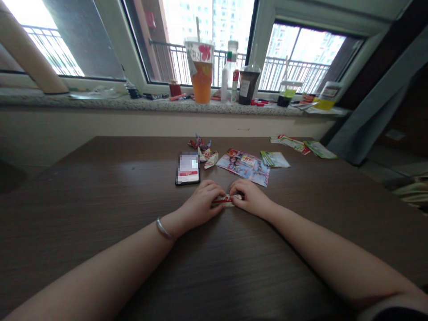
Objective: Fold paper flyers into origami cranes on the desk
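A narrow piece of printed paper (227, 200), whitish with a red band, lies low at the table's middle and looks folded. My left hand (205, 200) has its fingers curled over the left end, thumb along the near edge. At the other end, my right hand (249, 196) pinches the paper between thumb and bent fingers. Both ends are partly hidden under my fingers. Just beyond my left hand lies a phone (188, 168) with a lit, blurred screen. Past my right hand is a colourful printed sheet (245, 166).
Two crumpled or folded paper shapes, one pale (209, 158) and one dark (199, 143), sit behind the phone. Green-edged paper packets (274, 159) and more packets (294, 145) lie at the back right. The windowsill (150, 102) holds a large orange drink cup (202, 80) and several bottles.
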A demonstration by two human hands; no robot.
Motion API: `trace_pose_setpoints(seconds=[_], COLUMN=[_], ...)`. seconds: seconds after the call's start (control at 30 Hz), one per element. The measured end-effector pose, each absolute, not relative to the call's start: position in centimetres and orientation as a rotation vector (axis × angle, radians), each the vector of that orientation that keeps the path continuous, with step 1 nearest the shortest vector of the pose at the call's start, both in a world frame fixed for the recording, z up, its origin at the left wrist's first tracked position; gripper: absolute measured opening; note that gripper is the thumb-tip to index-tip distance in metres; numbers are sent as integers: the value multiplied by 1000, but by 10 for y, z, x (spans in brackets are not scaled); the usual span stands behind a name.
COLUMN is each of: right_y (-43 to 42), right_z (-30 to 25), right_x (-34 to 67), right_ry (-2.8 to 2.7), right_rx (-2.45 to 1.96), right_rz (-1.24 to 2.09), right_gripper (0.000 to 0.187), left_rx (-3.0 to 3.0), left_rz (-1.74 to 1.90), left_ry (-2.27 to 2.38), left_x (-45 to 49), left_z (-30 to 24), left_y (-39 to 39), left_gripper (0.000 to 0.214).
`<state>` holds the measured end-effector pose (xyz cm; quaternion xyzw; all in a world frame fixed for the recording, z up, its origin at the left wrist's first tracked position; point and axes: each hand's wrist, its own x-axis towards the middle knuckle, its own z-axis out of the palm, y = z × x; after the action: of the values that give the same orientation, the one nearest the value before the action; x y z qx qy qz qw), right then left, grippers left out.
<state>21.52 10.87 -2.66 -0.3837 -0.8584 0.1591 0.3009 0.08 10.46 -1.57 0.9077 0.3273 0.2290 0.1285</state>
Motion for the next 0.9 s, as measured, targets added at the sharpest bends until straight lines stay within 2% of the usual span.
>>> trace_pose_setpoints(seconds=[0.33, 0.53, 0.9], right_y=[103, 99, 90], right_z=[-18, -13, -7], right_x=[215, 212, 210], right_ry=[-2417, -2521, -2665], right_rx=[-1039, -1066, -1003], right_rz=[205, -31, -309], right_gripper=[5, 3, 11], left_rx=[2740, 2894, 2931], left_rz=[688, 542, 568], left_ry=[926, 920, 935], left_x=[1, 2, 5], left_z=[-17, -8, -3], left_y=[106, 101, 96], left_gripper=[12, 12, 16])
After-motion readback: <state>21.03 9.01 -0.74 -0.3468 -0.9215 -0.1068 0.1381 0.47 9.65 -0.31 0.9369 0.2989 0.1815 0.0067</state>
